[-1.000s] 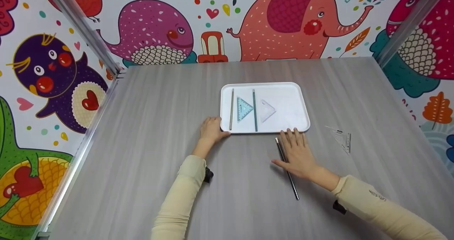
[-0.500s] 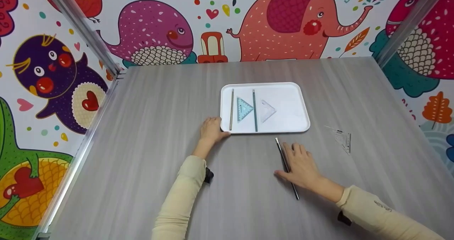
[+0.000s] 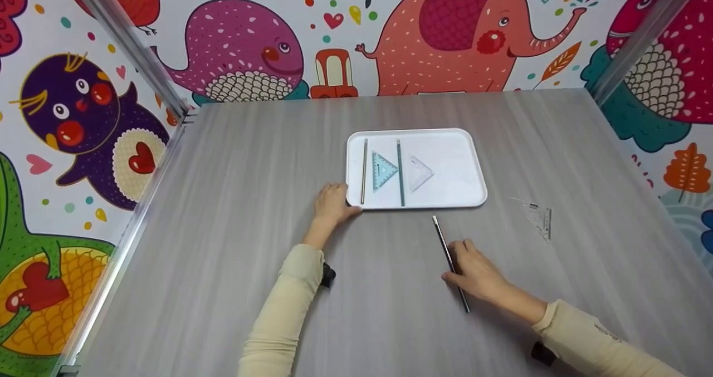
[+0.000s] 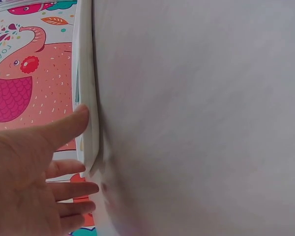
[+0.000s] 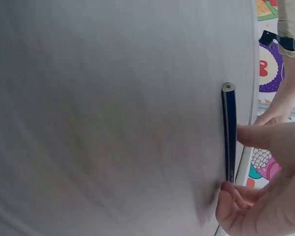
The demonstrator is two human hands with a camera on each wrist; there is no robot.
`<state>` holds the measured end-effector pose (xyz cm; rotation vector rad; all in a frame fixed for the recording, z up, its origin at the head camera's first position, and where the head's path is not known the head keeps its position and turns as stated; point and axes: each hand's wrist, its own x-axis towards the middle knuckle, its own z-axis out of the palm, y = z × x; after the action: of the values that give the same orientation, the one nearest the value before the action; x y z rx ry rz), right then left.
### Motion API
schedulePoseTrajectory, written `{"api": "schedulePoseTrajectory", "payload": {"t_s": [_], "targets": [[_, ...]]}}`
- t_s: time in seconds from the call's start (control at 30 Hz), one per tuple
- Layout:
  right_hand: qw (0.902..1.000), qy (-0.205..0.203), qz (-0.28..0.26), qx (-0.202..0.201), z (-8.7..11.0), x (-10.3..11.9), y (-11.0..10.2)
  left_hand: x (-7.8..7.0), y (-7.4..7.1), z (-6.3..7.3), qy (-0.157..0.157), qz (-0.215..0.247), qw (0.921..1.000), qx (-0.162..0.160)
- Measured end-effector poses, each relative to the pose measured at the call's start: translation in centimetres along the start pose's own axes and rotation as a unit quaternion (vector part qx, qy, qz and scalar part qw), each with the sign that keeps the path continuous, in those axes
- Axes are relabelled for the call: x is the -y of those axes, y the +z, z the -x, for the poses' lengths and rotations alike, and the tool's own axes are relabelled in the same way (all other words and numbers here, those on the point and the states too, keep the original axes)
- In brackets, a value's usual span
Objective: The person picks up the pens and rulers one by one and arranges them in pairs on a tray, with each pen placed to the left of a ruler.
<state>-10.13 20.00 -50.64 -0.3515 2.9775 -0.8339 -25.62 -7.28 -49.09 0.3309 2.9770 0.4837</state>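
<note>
A white tray [image 3: 454,199] lies on the table with two pencils and two triangle rulers in it: a gold-toned pencil [image 3: 364,171], a blue triangle ruler [image 3: 383,172], a teal pencil [image 3: 400,172] and a clear triangle ruler [image 3: 420,174]. At its near left corner rests my left hand [image 3: 332,204], thumb along the front edge and fingers extended by the left side, as the left wrist view shows. My right hand [image 3: 476,271] has thumb and curled fingertips on opposite sides of a dark pencil [image 5: 229,132], which lies on the table in front of the tray.
Another clear triangle ruler [image 3: 539,221] lies on the table right of the tray. Metal posts and printed cartoon panels border the grey table [image 3: 250,160] at the left, back and right.
My right hand has left the tray's front edge, drawn back toward the near side, and its fingers have curled in around the dark pencil. The left hand and the tray stay put.
</note>
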Motion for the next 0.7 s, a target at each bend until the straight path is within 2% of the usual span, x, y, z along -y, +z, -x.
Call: {"api": "schedulePoseTrajectory", "payload": {"t_s": [0.13, 0.47, 0.57, 0.7], "targets": [[0.9999, -0.007, -0.015, 0.005, 0.1, 0.0, -0.2, 0.0, 0.0, 0.0, -0.006, 0.004, 1.0, 0.005], [0.9984, -0.039, 0.007, -0.04, 0.4, 0.0, 0.5, 0.0, -0.2, 0.0, 0.003, -0.006, 1.0, -0.007], [0.9993, -0.029, -0.004, -0.025, 0.3, 0.0, 0.3, -0.1, -0.1, -0.1, -0.002, -0.008, 1.0, -0.003], [0.9967, 0.004, -0.076, 0.028, -0.2, -0.4, -0.7, -0.2, -0.1, -0.1, -0.01, -0.012, 0.9999, 0.007]]}}
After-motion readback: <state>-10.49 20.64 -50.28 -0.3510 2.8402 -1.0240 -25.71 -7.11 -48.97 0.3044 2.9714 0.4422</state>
